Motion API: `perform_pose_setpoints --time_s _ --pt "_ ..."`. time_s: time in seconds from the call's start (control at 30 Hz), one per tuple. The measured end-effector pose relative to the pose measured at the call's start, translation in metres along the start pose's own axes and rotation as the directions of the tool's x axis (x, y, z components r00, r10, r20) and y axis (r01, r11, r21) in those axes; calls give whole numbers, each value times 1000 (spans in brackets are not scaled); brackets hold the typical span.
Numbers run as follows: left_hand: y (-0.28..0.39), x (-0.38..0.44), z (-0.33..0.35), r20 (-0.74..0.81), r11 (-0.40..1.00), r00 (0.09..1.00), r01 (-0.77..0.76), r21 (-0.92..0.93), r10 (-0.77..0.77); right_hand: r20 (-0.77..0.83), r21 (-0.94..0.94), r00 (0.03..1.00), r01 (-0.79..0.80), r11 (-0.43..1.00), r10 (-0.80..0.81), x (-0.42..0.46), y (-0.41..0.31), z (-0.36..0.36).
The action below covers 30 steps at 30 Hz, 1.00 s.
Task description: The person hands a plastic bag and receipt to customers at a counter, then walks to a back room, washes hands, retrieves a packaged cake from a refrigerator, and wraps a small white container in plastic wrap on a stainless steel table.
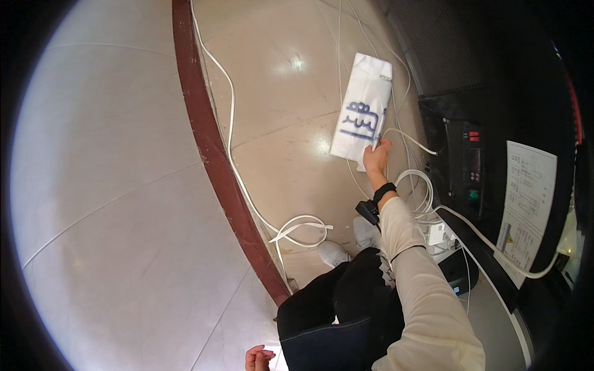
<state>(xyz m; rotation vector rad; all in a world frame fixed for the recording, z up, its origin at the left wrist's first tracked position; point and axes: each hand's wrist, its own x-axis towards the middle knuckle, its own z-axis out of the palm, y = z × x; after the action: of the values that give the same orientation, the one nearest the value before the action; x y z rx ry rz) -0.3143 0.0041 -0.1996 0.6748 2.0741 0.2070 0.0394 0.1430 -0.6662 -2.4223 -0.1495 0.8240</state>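
Observation:
My right hand (377,157) reaches out low over the tiled floor and grips the near corner of a folded white plastic bag bundle (357,125). The bundle is long and flat, with large blue printed characters and a small torn spot near its far end. A black strap (384,190) with a small black device (368,212) circles my right wrist. At the bottom edge, beside my dark-clothed leg, my left hand (259,358) shows with curled fingers, partly cut off. Whether those fingers hold anything is not clear.
White cables (231,106) run along a dark red floor strip (209,153); another is looped (301,232) by my shoes (333,253). Coiled cable (429,190) and a white power strip (436,234) sit beside a black appliance (431,116) with a control panel (472,167) and printed sheet (526,208).

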Motion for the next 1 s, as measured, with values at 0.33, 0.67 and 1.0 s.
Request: perform_pose_setpoints --time_s 0.33,0.67,1.0 --pt "123 -74 -30 579 963 815 130 -237 32 600 536 737 -81 841 -311 -249 -147 -283" --pt "209 -142 -58 750 729 497 294 -618 435 857 271 450 21 962 -251 -472 -198 -539" --pt "245 -292 -76 787 58 -255 -937 -345 562 151 816 759 265 513 -633 -553 -253 -634"
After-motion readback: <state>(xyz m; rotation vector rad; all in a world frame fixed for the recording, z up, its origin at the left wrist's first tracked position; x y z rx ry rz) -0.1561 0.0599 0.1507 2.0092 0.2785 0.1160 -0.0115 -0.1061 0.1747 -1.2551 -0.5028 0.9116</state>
